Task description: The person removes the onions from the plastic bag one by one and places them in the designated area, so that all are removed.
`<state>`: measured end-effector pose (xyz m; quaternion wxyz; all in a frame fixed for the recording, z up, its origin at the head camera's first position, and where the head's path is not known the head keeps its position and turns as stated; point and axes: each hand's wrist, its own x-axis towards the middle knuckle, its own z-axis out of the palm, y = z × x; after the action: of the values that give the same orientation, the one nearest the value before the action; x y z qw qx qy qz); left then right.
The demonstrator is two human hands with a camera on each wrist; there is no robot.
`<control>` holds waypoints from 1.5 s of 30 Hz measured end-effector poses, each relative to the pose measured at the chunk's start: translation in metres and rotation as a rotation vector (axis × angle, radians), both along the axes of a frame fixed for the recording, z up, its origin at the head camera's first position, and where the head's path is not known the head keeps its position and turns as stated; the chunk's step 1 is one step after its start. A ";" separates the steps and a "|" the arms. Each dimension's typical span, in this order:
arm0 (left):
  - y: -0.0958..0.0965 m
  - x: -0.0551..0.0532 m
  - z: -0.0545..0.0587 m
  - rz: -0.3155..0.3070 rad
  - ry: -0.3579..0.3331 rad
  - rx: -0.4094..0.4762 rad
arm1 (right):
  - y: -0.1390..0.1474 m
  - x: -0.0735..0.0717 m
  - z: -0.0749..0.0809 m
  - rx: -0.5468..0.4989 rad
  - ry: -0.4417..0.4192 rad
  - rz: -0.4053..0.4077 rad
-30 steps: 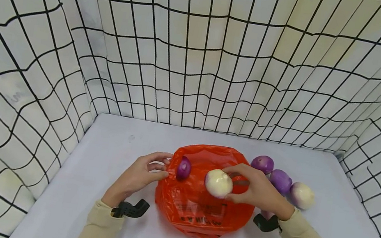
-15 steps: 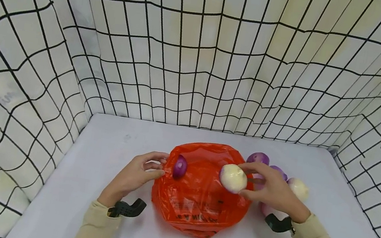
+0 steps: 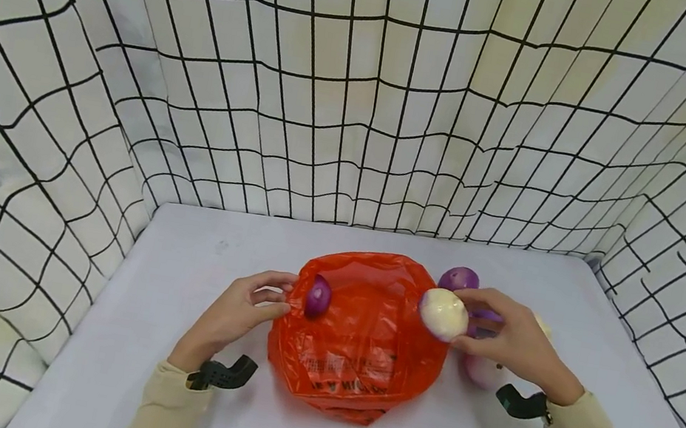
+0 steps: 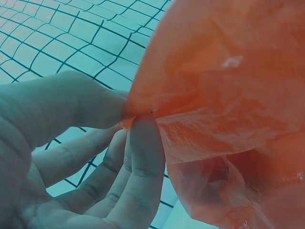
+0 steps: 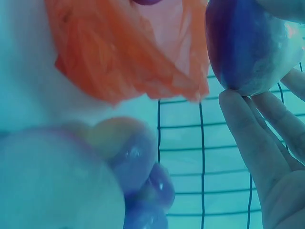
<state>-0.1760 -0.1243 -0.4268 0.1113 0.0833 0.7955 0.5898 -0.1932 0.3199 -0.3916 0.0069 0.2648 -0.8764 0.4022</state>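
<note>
In the head view, my left hand (image 3: 240, 310) pinches the left rim of a red plastic bag (image 3: 351, 376). The left wrist view shows the thumb and a finger (image 4: 145, 157) gripping the bag's film. A dark purple, round vegetable (image 3: 318, 296) lies inside the open bag at its left. My right hand (image 3: 521, 343) holds a purple-and-white turnip (image 3: 444, 315) between thumb and fingers, above the bag's right rim. In the right wrist view the turnip (image 5: 248, 47) is apart from the bag (image 5: 109, 57).
Several more turnips are grouped right of the bag, among them a purple one (image 3: 459, 278) and a pinkish one (image 3: 482, 372); my right hand partly hides them. A white table (image 3: 222, 255) lies underneath. Black netting (image 3: 370, 128) over pale walls encloses its back and sides.
My right hand has moved right and slightly away from me with the turnip, from over the bag's middle to its right rim. The left hand keeps its pinch on the bag. The view has shifted slightly.
</note>
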 end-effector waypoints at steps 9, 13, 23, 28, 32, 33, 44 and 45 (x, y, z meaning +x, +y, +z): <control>0.000 0.001 0.002 0.008 0.002 -0.001 | 0.029 0.004 -0.004 0.035 0.005 -0.087; 0.001 0.001 0.002 0.007 0.008 -0.015 | 0.042 0.007 -0.005 0.040 0.014 -0.128; -0.001 -0.001 0.001 0.002 0.005 -0.020 | 0.072 0.017 -0.008 0.054 0.069 -0.238; -0.001 -0.002 -0.001 -0.001 0.007 -0.014 | 0.086 0.023 -0.015 0.057 0.048 -0.278; 0.000 -0.002 -0.001 -0.004 0.004 -0.011 | 0.098 0.029 -0.023 0.064 0.038 -0.300; 0.000 -0.002 -0.001 -0.003 0.003 -0.011 | 0.101 0.031 -0.025 0.069 0.042 -0.300; 0.000 -0.003 0.000 -0.007 -0.005 -0.005 | 0.126 0.050 -0.039 0.118 -0.010 -0.348; 0.000 -0.003 0.000 -0.008 -0.005 -0.009 | 0.128 0.052 -0.040 0.123 -0.015 -0.352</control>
<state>-0.1787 -0.1242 -0.4268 0.1161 0.0846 0.7974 0.5861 -0.1414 0.4477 -0.4314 0.0544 0.1044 -0.9322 0.3424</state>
